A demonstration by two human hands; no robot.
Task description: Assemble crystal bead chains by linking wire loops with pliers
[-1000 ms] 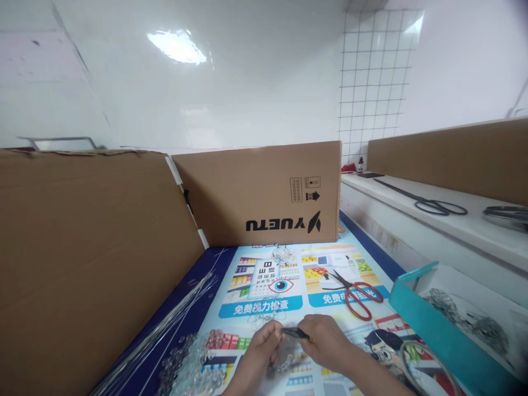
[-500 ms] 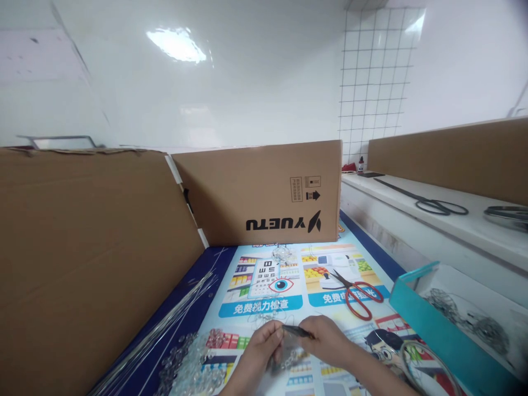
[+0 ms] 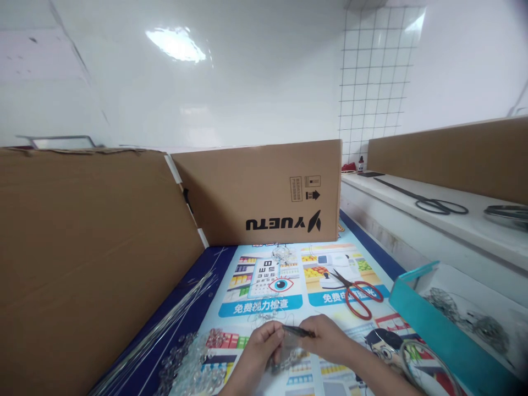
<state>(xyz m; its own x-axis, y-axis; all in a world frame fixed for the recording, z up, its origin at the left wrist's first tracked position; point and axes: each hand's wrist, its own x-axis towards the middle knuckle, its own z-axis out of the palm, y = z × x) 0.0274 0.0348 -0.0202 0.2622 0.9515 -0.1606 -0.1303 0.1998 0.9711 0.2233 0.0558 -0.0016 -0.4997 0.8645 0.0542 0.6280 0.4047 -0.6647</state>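
Note:
My right hand [image 3: 325,338] is closed around dark-jawed pliers [image 3: 297,331], whose tip points left. The tip meets the fingertips of my left hand [image 3: 263,345], which are pinched together. Whatever sits between those fingertips is too small to make out, though clear beads [image 3: 286,360] show just below, between the two hands. Thin wire with clear beads [image 3: 266,316] lies on the printed mat beyond my fingers. To the left of my left hand spreads a pile of clear beads [image 3: 200,366], some pinkish.
Red-handled scissors [image 3: 357,294] lie open on the mat. A teal box [image 3: 454,327] at right holds coiled wire pieces. Long straight wires [image 3: 165,330] lie at left. Cardboard panels [image 3: 264,192] wall the back and left. A wire coil [image 3: 429,363] lies front right.
Both hands stay almost in place, with the pliers still at the left fingertips. The clear beads beneath them have shifted slightly.

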